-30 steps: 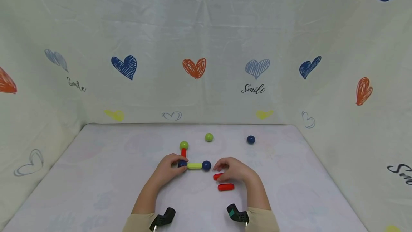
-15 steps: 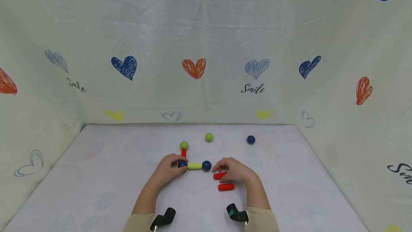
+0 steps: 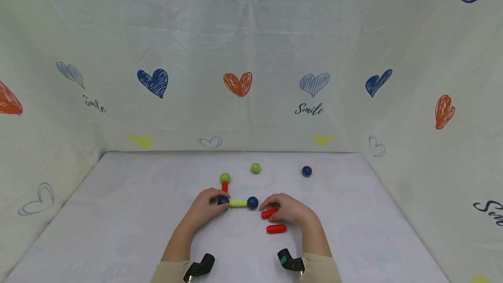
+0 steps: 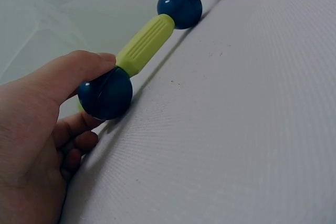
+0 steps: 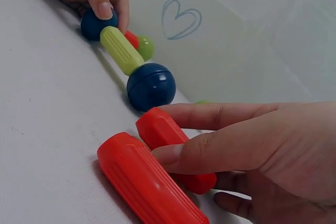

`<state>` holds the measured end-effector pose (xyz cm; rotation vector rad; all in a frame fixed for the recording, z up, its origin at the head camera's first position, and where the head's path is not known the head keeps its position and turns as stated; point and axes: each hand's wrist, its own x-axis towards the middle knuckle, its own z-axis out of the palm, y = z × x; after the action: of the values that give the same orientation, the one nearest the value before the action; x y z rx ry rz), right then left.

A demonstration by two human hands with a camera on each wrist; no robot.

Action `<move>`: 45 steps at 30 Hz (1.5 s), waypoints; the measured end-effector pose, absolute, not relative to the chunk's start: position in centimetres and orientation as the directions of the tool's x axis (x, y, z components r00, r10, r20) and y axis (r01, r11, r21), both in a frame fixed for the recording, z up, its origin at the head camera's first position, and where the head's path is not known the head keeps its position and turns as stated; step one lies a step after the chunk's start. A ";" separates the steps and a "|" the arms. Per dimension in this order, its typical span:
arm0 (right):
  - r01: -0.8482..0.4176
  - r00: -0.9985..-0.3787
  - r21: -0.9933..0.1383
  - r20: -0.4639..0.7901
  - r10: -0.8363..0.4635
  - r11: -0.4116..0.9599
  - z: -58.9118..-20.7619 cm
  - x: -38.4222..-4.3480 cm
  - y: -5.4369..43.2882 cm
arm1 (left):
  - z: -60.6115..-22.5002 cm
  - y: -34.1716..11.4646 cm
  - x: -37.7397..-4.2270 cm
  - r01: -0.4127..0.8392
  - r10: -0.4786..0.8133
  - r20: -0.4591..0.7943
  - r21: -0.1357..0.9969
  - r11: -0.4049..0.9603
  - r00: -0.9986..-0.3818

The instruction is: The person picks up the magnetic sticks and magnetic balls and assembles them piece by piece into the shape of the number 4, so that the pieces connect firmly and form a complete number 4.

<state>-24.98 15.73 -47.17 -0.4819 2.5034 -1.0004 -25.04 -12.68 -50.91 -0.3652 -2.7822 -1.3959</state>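
My left hand (image 3: 208,205) pinches a blue ball (image 4: 107,95) between thumb and fingers. A ribbed yellow-green stick (image 4: 145,44) joins that ball to a second blue ball (image 3: 253,202) on its right. From the held ball a short red stick (image 3: 225,186) runs away to a green ball (image 3: 225,177). My right hand (image 3: 286,207) holds another red stick (image 5: 163,129), thumb on its near side and fingers on the far side; one end lies close to the second blue ball. Nearer me, a further red stick (image 5: 149,182) lies loose on the table.
Toward the back of the white-covered table (image 3: 137,230) lie a loose green ball (image 3: 256,168) and a loose blue ball (image 3: 307,170). A pale curtain (image 3: 271,47) printed with hearts hangs behind and at both sides.
The red stick in my right hand has turned slightly, its right end now higher in the head view, and more of it shows past the thumb. The left hand and joined pieces stay put.
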 end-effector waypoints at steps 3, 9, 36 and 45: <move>-0.167 -0.857 -0.722 -0.230 -0.462 0.671 -46.9 -24.9 15.9 | -50.9 -12.7 -25.0 0.215 0.208 0.113 0.791 0.573 -0.972; -0.147 -0.855 -0.732 -0.244 -0.458 0.665 -46.4 -24.8 16.0 | -50.8 -12.6 -25.0 0.215 0.210 0.112 0.790 0.574 -0.971; -0.142 -0.884 -0.785 -0.174 -0.435 0.603 -44.1 -26.4 14.3 | -51.2 -12.6 -24.7 0.224 0.188 0.139 0.784 0.580 -0.972; -0.145 -0.916 -0.837 -0.088 -0.391 0.528 -44.7 -26.5 13.4 | -51.2 -12.4 -24.5 0.216 0.187 0.129 0.784 0.582 -0.974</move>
<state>-26.50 13.38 -44.73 -0.4494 2.5045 -1.3354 -24.54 -12.40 -51.20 -0.3516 -2.7650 -1.3767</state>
